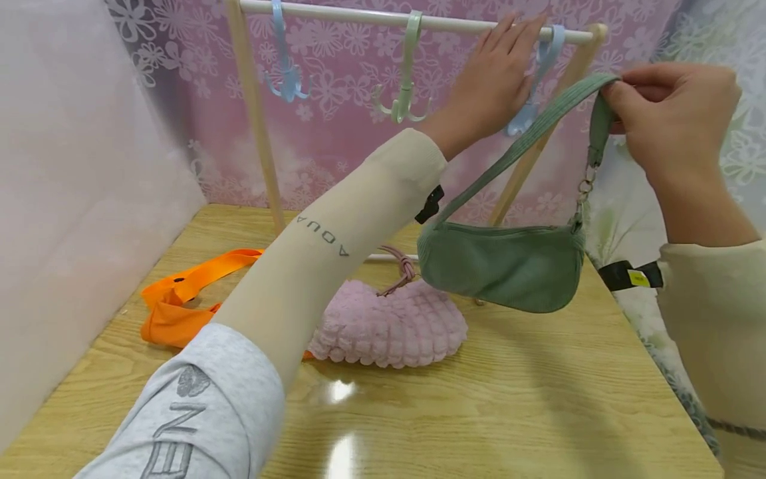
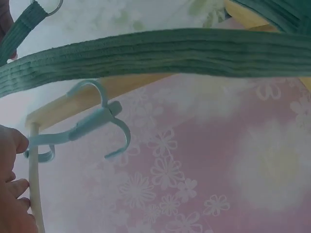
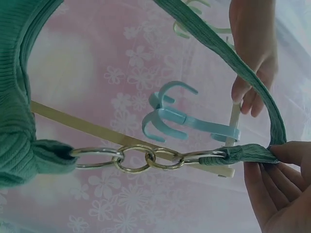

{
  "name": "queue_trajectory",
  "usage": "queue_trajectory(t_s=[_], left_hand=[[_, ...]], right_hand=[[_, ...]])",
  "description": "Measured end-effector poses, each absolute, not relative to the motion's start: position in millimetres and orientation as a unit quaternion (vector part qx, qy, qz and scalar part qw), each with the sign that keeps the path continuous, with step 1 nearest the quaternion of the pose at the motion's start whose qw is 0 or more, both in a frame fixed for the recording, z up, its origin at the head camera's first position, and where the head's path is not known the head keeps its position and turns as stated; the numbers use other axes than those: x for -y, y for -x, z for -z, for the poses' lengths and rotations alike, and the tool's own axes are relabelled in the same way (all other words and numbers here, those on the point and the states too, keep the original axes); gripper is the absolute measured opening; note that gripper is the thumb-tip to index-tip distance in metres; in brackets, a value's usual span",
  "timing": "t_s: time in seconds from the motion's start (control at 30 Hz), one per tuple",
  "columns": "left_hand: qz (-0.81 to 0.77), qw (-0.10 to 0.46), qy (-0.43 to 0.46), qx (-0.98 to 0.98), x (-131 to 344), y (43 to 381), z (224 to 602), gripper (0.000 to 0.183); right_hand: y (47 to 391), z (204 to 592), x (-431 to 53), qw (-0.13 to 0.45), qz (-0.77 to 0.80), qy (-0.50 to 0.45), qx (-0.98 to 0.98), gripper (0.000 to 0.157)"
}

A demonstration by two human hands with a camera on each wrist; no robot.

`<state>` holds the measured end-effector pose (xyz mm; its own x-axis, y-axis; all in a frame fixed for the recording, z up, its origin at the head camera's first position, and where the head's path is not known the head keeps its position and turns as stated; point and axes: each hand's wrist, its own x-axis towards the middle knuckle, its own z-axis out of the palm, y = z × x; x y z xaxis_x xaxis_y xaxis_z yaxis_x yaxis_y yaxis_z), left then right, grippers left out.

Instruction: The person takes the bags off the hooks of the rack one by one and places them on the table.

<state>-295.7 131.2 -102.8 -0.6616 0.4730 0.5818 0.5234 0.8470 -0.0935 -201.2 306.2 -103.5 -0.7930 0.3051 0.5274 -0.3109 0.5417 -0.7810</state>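
A green corduroy shoulder bag (image 1: 503,266) hangs at the right in the head view, its strap (image 1: 526,146) looping upward. My right hand (image 1: 682,113) pinches the strap's top between thumb and fingers; the right wrist view shows metal rings (image 3: 138,158) joining strap and bag. My left hand (image 1: 493,76) reaches up to the white rail (image 1: 359,14), its fingers straight over it beside the right blue hook hanger (image 1: 526,110). In the left wrist view this blue hanger (image 2: 95,119) shows its curved prongs, with the green strap (image 2: 160,53) crossing above them.
Another blue hook hanger (image 1: 287,83) and a green one (image 1: 407,100) hang from the rail. The rack has wooden legs (image 1: 257,120). On the wooden table (image 1: 479,412) lie a pink fluffy bag (image 1: 395,326) and an orange bag (image 1: 179,319), partly behind my left arm.
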Motion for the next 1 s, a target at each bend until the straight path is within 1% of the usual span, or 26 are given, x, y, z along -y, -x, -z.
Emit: queue_trajectory(t_s=[0.23,0.3,0.4,0.53,0.67,0.73,0.83,0.9,1.0], left_hand=[[0.079,0.294,0.301,0.904,-107.2,279.2,123.1,0.063],[0.087,0.284,0.322,0.899,-102.1,271.9,132.5,0.062],[0.09,0.249,0.352,0.898,-97.7,260.1,147.7,0.061],[0.115,0.187,0.384,0.897,-94.7,245.1,163.6,0.061],[0.176,0.134,0.403,0.888,-93.3,232.3,177.2,0.061],[0.202,0.104,0.403,0.887,-94.3,227.2,184.7,0.063],[0.226,0.078,0.403,0.883,-97.8,222.4,196.4,0.064],[0.232,0.071,0.402,0.883,-100.5,220.8,202.8,0.06],[0.241,0.082,0.402,0.88,-103.9,220.3,209.4,0.048]], right_hand=[[193.3,108.2,-311.7,0.338,-0.442,-0.001,0.831,0.027],[189.8,109.6,-313.3,0.342,-0.423,0.002,0.839,0.03],[184.3,109.1,-317.7,0.328,-0.409,0.016,0.851,0.034],[179.2,108.7,-321.7,0.307,-0.413,0.033,0.857,0.037],[178.5,111.8,-321.6,0.313,-0.425,0.025,0.849,0.035],[178.8,113.9,-321.1,0.324,-0.429,0.015,0.843,0.033],[179.1,115.6,-320.6,0.342,-0.444,0.004,0.828,0.028],[179.7,116.2,-321.2,0.355,-0.459,-0.001,0.814,0.019],[180.6,116.3,-322.8,0.369,-0.474,0.0,0.799,0.014]])
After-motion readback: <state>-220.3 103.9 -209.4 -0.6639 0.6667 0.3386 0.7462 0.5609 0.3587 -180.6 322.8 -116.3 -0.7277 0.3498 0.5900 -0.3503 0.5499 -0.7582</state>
